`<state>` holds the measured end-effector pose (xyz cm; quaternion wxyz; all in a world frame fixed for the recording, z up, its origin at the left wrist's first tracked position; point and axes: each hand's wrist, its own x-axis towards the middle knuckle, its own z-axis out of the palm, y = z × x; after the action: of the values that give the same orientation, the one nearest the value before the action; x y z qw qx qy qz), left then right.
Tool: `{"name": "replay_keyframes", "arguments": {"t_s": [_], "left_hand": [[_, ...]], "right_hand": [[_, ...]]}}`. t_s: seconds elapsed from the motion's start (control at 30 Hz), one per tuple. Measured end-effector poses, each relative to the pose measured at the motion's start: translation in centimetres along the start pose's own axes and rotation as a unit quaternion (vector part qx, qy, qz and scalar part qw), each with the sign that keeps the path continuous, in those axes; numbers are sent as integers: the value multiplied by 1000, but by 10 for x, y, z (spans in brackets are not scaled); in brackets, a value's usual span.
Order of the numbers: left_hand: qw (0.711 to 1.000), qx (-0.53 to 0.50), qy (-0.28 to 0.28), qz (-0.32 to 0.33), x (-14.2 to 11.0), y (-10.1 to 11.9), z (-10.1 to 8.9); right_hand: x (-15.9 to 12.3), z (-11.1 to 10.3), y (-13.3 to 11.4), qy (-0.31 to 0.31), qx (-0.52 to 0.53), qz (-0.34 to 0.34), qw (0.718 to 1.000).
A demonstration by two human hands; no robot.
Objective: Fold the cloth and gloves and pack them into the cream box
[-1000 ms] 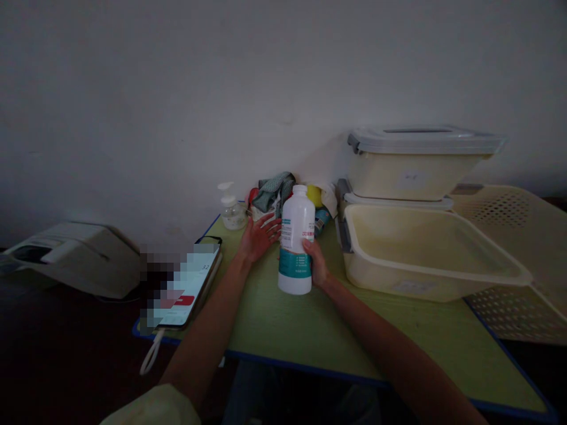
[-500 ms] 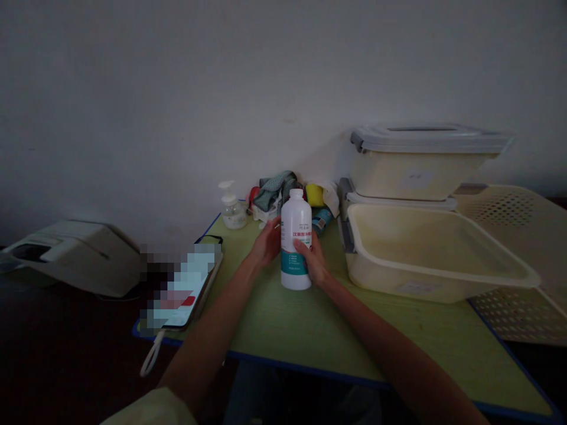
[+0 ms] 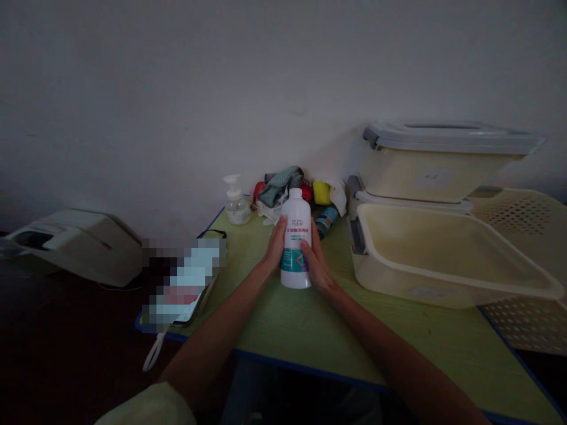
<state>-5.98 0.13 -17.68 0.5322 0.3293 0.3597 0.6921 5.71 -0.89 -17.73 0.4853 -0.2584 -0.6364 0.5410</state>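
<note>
A white bottle (image 3: pixel 296 227) with a teal and red printed label and a white cap stands upright in the middle of the green table (image 3: pixel 283 324). My left hand (image 3: pixel 275 243) wraps its left side, the thumb showing near the shoulder. On the other side my right hand (image 3: pixel 316 260) grips it, with the thumb across the label's edge. Fingers behind the bottle are hidden. Just past it lie a grey cloth (image 3: pixel 281 184), a yellow item (image 3: pixel 321 192) and a blue can or bottle (image 3: pixel 326 219) on its side.
A clear pump bottle (image 3: pixel 238 206) stands left of the cloth. A phone (image 3: pixel 190 289), partly pixelated, lies at the table's left edge. At right are an open cream bin (image 3: pixel 443 283), a lidded bin (image 3: pixel 425 171) and a perforated basket (image 3: pixel 522 212). A wall rises behind.
The bottle has turned, so its label now faces me more squarely. My left hand has closed in against its side. The view has shifted slightly to the left.
</note>
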Motion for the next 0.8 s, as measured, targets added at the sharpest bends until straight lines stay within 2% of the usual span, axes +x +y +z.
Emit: {"name": "replay_keyframes", "arguments": {"t_s": [0.1,0.3,0.5,0.8], "left_hand": [[999,14,30,33,-1,0,1],[994,43,63,84,-5,1,4],[989,60,64,118,-11,6,9],[985,65,64,147,-14,10,14]], "right_hand": [[-1,0,0,-15,6,-18,1000],[-4,1,4,1,0,-59,998],[-5,-1,7,-14,-18,-92,996],[-5,-2,10,-17,-5,-98,995]]}}
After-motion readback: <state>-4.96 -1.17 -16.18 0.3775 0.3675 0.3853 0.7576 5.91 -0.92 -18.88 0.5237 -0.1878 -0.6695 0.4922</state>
